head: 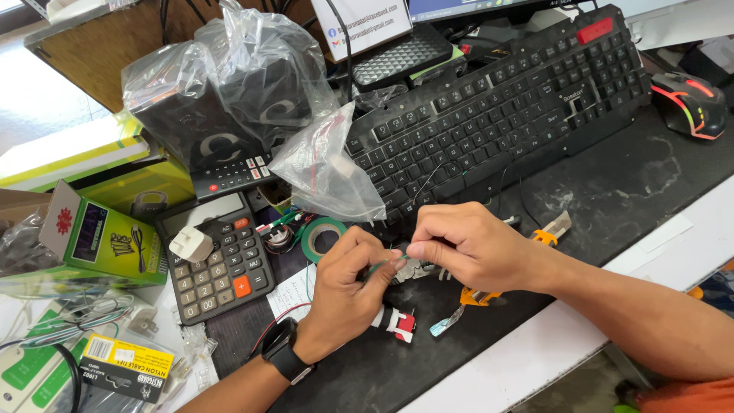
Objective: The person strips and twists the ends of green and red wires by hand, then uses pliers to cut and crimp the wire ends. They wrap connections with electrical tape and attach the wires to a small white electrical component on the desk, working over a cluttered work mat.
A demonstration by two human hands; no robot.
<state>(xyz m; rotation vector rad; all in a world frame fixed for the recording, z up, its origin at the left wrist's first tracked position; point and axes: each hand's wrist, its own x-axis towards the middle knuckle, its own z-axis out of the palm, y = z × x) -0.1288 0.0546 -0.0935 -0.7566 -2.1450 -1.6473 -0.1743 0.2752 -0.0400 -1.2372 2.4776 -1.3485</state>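
My left hand [344, 294] and my right hand [466, 245] meet over the dark desk mat [612, 199], their fingertips pinched together on a thin green wire [380, 265]. A small white and red part [397, 322] sticks out below my left palm, seemingly held there. A black smartwatch [284, 352] is on my left wrist. Under my right hand lie orange-handled pliers [478, 297]. A roll of green tape [321, 237] sits just beyond my left hand.
A black keyboard [497, 99] lies tilted behind the hands, a mouse [692, 103] at the far right. Left are a calculator [218, 264] with a white plug [191, 243], green boxes [115, 241], bagged black speakers [222, 92], and a small clear bag [329, 168].
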